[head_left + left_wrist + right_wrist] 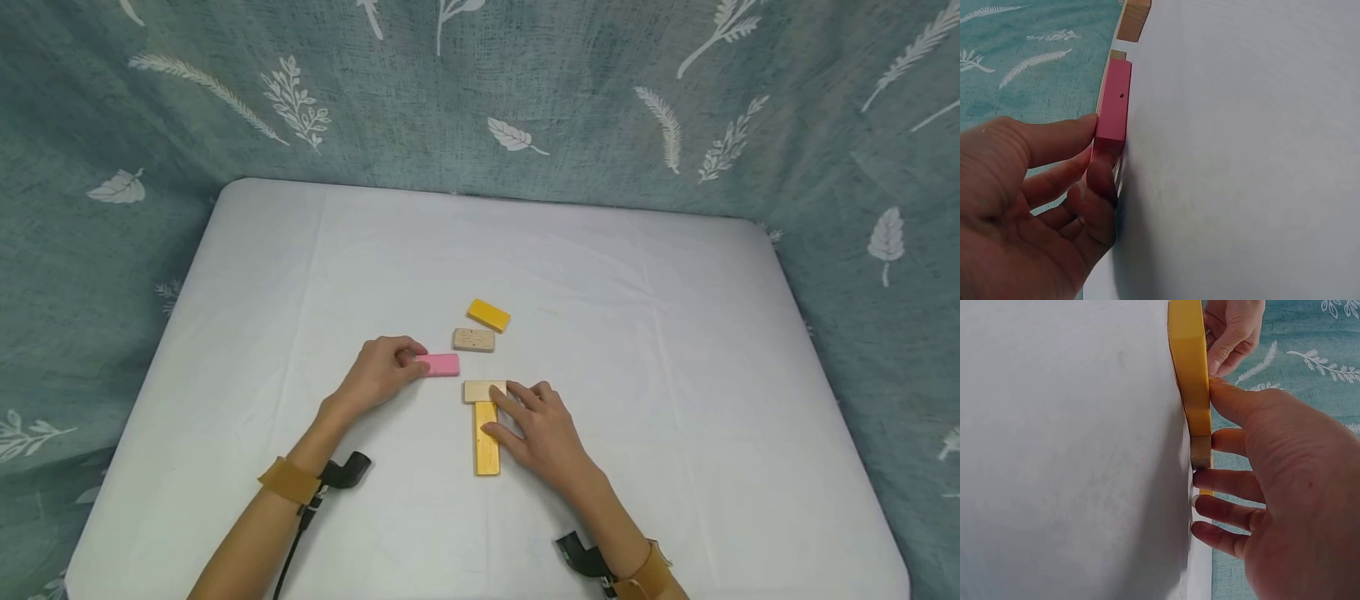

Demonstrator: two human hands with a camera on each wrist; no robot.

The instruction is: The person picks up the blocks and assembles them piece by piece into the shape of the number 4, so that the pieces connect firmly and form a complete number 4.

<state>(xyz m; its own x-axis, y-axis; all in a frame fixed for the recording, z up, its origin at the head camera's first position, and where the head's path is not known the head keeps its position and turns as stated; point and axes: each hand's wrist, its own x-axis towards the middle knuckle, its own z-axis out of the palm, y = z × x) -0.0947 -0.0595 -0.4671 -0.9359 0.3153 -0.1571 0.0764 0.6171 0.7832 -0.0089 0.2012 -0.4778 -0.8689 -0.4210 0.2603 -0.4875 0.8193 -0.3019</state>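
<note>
My left hand (380, 372) pinches a pink wooden block (442, 365) by its left end, the thumb on one side and fingers below it in the left wrist view. My right hand (551, 433) lies over two blocks that meet in a T. Its thumb touches the long yellow block (487, 446), and its extended fingers touch the pale wooden block (476, 391) across the yellow one's far end. In the right wrist view the yellow block (1190, 369) is near the thumb, with the pale block (1200, 452) beyond it.
Behind the T lie a tan wooden block (473, 340) and, farther back, a slanted short yellow block (489, 316). A white cloth covers the table (637, 308). A green leaf-patterned curtain (420, 108) hangs behind. Each wrist carries a strapped camera (347, 471).
</note>
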